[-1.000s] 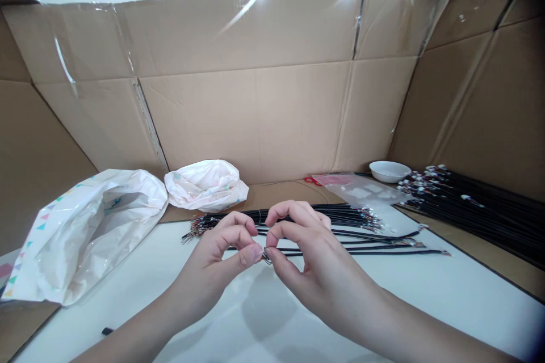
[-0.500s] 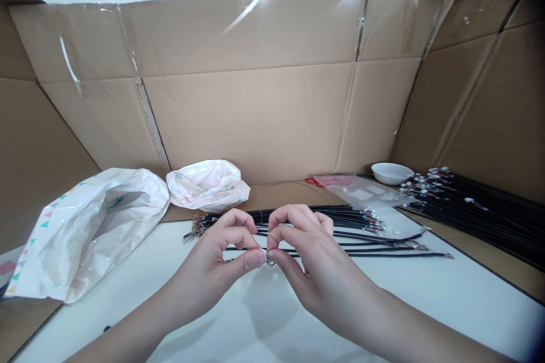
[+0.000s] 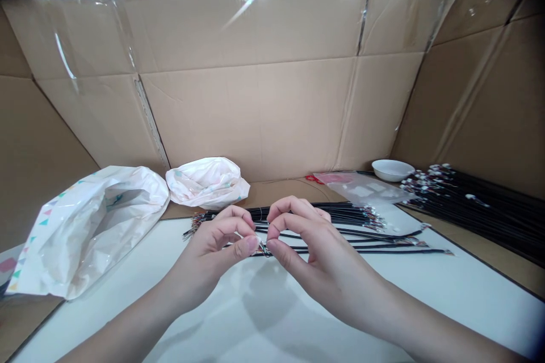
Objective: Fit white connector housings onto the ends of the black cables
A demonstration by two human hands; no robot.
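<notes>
Thumb and forefinger of my left hand (image 3: 213,255) are closed on a small white connector (image 3: 257,243), mostly hidden by the fingertips. Thin coloured wires (image 3: 263,249) run from it towards my right hand (image 3: 313,247), whose thumb and forefinger pinch at them. Just behind both hands, several black cables (image 3: 353,233) with bare or plugged wire ends lie across the white table (image 3: 204,329). A thicker bundle of black cables (image 3: 336,212) lies farther back, partly covered by my fingers.
Two white plastic bags (image 3: 80,238) (image 3: 204,184) stand at the left. Towards the back right are a clear bag (image 3: 361,187), a white bowl (image 3: 392,169) and a large pile of black cables (image 3: 489,210) with white connectors. Cardboard walls (image 3: 251,108) enclose the table's back and sides.
My fingertips have drawn slightly apart, and more of the white connector and the wires between them now shows. The view has shifted a little.
</notes>
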